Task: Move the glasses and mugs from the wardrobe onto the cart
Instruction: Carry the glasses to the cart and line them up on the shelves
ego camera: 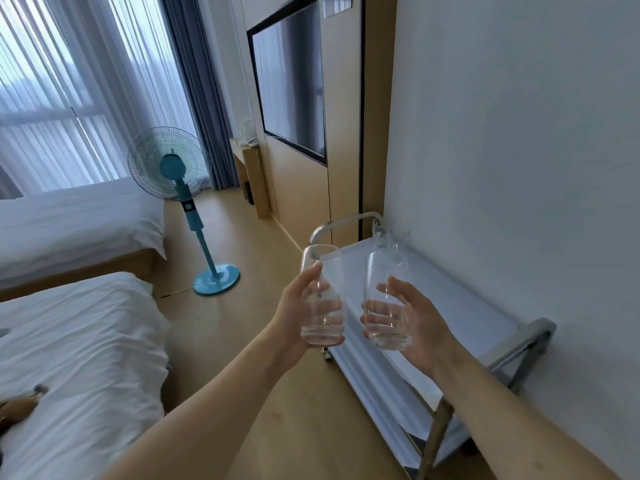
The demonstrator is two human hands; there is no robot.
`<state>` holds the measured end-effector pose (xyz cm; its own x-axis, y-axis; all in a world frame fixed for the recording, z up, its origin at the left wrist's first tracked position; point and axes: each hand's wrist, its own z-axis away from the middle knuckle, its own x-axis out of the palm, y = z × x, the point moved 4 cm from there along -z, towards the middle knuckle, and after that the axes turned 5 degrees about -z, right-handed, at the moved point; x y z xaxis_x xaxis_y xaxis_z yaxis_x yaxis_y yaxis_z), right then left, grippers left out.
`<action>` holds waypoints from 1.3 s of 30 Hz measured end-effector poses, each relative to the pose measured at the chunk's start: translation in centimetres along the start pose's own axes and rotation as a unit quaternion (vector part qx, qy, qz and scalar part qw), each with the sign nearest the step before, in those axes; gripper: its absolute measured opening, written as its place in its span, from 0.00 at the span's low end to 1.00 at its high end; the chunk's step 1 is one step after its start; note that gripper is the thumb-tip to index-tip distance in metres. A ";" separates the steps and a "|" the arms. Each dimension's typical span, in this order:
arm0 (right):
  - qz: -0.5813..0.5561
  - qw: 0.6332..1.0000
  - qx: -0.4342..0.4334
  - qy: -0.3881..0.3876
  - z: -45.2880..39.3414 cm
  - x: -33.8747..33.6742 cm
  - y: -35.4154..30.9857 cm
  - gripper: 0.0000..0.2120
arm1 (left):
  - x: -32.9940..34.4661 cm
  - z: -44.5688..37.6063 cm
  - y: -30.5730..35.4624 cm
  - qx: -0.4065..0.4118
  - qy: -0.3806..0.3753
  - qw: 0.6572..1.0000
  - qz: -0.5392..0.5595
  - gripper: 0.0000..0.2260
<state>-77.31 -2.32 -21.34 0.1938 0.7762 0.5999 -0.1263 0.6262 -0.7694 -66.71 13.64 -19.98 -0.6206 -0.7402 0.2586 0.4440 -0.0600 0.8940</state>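
My left hand (298, 306) grips a tall clear glass (323, 271) upright, just left of the cart's near edge. My right hand (415, 320) grips a second clear glass (382, 275) upright above the cart's top shelf. The white cart (460, 303) with a metal frame stands against the wall on the right. At its far end stand a glass mug (381, 233) and other clear glassware, hard to make out. The wardrobe is not in view.
A teal standing fan (187, 202) stands on the wooden floor left of the cart. Two beds (79, 348) with white sheets fill the left side. A wall-mounted TV (291, 84) and a small desk with a kettle (247, 128) lie beyond the cart.
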 end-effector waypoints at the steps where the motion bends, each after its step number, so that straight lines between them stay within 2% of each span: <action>1: -0.007 1.000 0.002 0.002 -0.5 -0.6 -0.1 0.17 | 0.3 -0.8 -0.1 -0.008 -0.005 1.000 0.001 0.41; 4: -0.021 1.000 -0.003 0.021 -2.0 -2.6 -0.5 0.17 | 0.8 -3.3 -0.2 -0.025 -0.015 1.000 0.006 0.44; 9: -0.049 0.996 -0.011 0.073 -4.7 -5.6 -0.9 0.16 | 1.0 -7.5 0.1 -0.046 -0.032 0.998 0.020 0.35; 13: -0.054 0.990 -0.030 0.130 -7.4 -7.1 -1.3 0.23 | 0.1 -11.3 0.7 -0.064 -0.054 0.996 0.012 0.33; 18: -0.052 0.988 -0.019 0.146 -11.8 -7.4 -2.2 0.18 | -1.8 -17.4 2.2 -0.075 -0.093 0.993 0.009 0.39; 24: -0.091 0.982 -0.031 0.164 -17.7 -7.3 -3.4 0.19 | -4.5 -25.0 5.0 -0.096 -0.121 0.988 -0.010 0.41; 26: -0.112 0.977 -0.040 0.177 -19.7 -7.0 -3.8 0.22 | -5.7 -27.3 5.7 -0.103 -0.127 0.986 -0.017 0.40; 30: -0.102 0.965 -0.059 0.234 -23.3 -6.9 -3.8 0.38 | -8.2 -31.0 6.2 -0.125 -0.140 0.982 -0.019 0.40; 32: -0.096 0.962 -0.062 0.248 -24.7 -6.5 -3.4 0.41 | -9.4 -32.5 6.2 -0.139 -0.152 0.979 -0.012 0.40; 36: -0.104 0.954 -0.061 0.274 -27.1 -6.4 -2.6 0.40 | -11.2 -34.8 6.2 -0.161 -0.165 0.973 0.006 0.41; 39: -0.129 0.952 -0.049 0.272 -28.5 -6.8 -1.8 0.34 | -11.9 -35.9 5.7 -0.180 -0.173 0.968 0.024 0.41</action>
<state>-50.66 -10.85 -30.30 0.6846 0.4285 0.5897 0.0798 0.7600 -0.6450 -33.57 -1.92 -31.15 -0.7456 -0.4836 0.4584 0.6348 -0.3066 0.7092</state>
